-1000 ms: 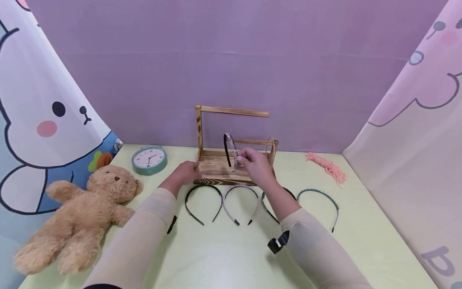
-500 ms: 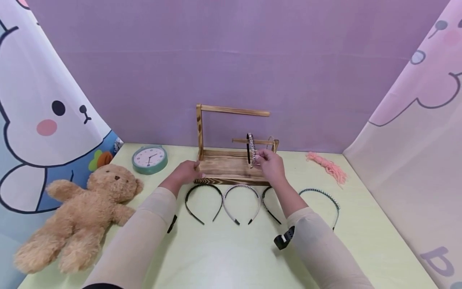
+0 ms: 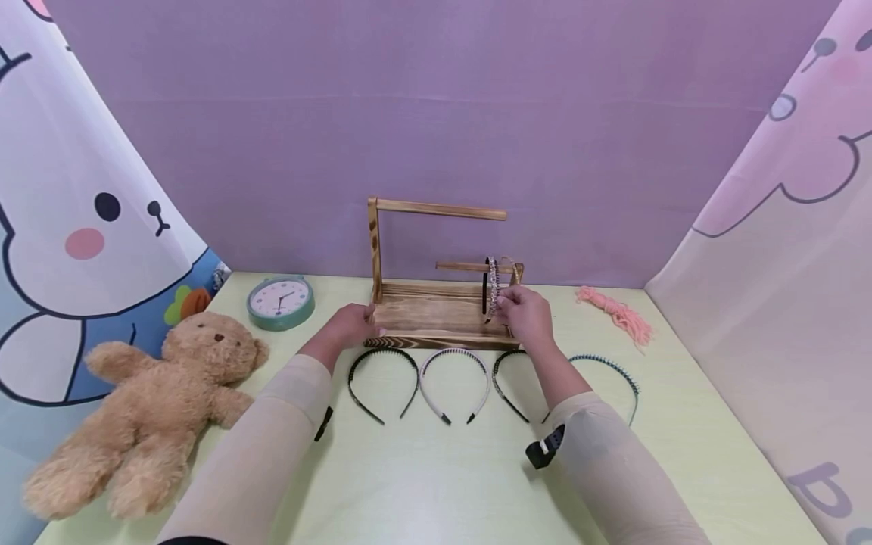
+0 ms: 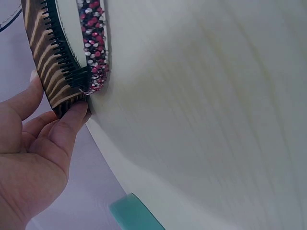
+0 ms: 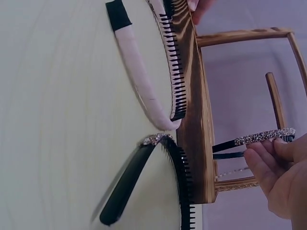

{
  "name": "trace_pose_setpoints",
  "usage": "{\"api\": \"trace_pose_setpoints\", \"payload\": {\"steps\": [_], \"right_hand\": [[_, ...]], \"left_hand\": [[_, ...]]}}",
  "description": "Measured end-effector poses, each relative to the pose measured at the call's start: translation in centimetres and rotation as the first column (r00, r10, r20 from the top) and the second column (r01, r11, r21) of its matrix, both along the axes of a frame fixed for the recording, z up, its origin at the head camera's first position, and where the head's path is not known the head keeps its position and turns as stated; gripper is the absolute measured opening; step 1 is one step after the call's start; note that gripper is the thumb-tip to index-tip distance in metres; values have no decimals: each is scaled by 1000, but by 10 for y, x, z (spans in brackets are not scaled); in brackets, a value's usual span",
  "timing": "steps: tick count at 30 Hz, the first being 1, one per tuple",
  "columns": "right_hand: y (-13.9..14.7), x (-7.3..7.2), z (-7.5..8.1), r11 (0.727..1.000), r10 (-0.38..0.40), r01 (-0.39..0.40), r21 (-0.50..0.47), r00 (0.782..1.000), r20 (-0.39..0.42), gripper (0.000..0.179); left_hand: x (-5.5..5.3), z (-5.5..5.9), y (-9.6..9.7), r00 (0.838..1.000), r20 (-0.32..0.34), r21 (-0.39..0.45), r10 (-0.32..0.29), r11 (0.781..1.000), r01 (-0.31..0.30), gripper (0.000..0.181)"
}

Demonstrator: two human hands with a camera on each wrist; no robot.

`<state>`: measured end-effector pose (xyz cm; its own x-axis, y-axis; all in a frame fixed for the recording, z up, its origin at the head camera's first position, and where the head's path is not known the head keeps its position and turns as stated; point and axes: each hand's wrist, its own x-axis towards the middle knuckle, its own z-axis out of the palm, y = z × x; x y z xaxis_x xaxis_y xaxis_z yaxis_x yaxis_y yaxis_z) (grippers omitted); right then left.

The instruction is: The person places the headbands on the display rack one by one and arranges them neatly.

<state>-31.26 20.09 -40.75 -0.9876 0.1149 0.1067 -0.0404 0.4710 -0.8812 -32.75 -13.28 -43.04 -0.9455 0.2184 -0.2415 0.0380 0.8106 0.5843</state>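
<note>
My right hand [image 3: 530, 314] pinches a rhinestone-covered headband [image 3: 492, 276] between thumb and fingers. In the head view, that headband stands upright around the lower rod [image 3: 459, 266] of a wooden display stand [image 3: 429, 312], close to the right post. Another thin, beaded headband [image 3: 509, 265] hangs just right of it, partly hidden. The right wrist view shows the stones [image 5: 259, 137] up close, the fingers partly covering them. My left hand [image 3: 350, 325] grips the left end of the stand's base; its thumb and fingers [image 4: 72, 117] straddle the striped wood.
In front of the stand lie several headbands: a black one [image 3: 352, 371], a pale pink one [image 3: 424, 386], another black one [image 3: 497, 382] and a teal one [image 3: 630, 378]. A teal clock [image 3: 281, 302] and teddy bear [image 3: 163, 409] lie left, pink yarn [image 3: 616, 314] right.
My right hand has carried the rhinestone headband rightward, from left of the lower rod's free end along to near the right post. My left hand has stayed on the stand.
</note>
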Motion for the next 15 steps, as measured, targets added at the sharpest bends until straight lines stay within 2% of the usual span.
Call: {"api": "trace_pose_setpoints", "payload": {"steps": [9,15], "right_hand": [[8,1,1,1000,6,-6,8,999,41,22],[21,10,8,982,18,-32,187,997,79,25]], "left_hand": [[0,0,0,1000,0,9,-1,1000,1,70],[0,0,-1,1000,6,19,4,1000,-4,70]]}}
